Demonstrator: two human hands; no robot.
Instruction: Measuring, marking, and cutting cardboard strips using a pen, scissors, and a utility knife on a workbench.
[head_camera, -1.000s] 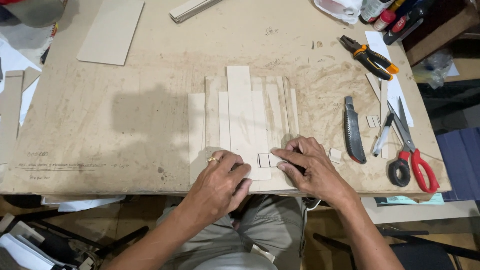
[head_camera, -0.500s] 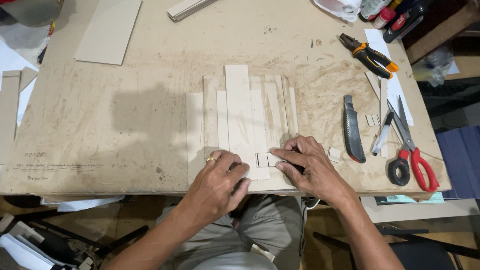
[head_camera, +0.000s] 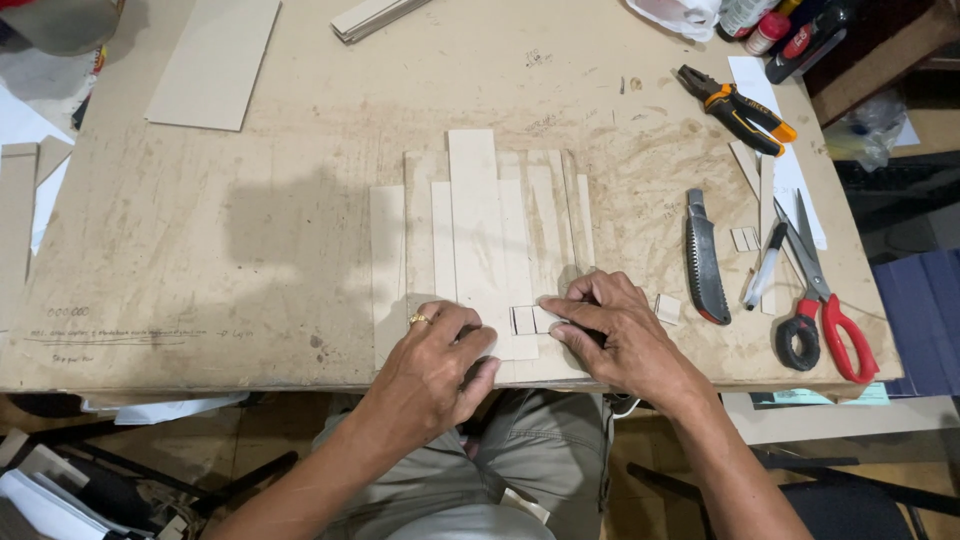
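- The left hand (head_camera: 435, 365) rests at the near edge of the table (head_camera: 300, 230), fingers curled together and pressing down on the near ends of the wood strips (head_camera: 480, 230); a ring shows on one finger.
- The right hand (head_camera: 620, 335) lies just beside it, fingertips pinched together on a small marked wood piece (head_camera: 530, 320) that sits on the strips between the two hands.
- The small piece looks thin, light and stiff, likely easy to nudge out of line and liable to snap; its short ends seem the best place to pinch it.
- The strips lie side by side, flat, running away from the person, uneven in length; they look light and apt to slide on the dusty top unless pressed.
- Just right of the right hand sits a small wood offcut (head_camera: 668, 308), then a utility knife (head_camera: 703, 258), a pen (head_camera: 766, 266) and red-handled scissors (head_camera: 825, 300), which crowd that side.
- Left of the strips the tabletop offers open room.
- Farther off lie pliers (head_camera: 738, 108) and a flat board (head_camera: 214, 62).
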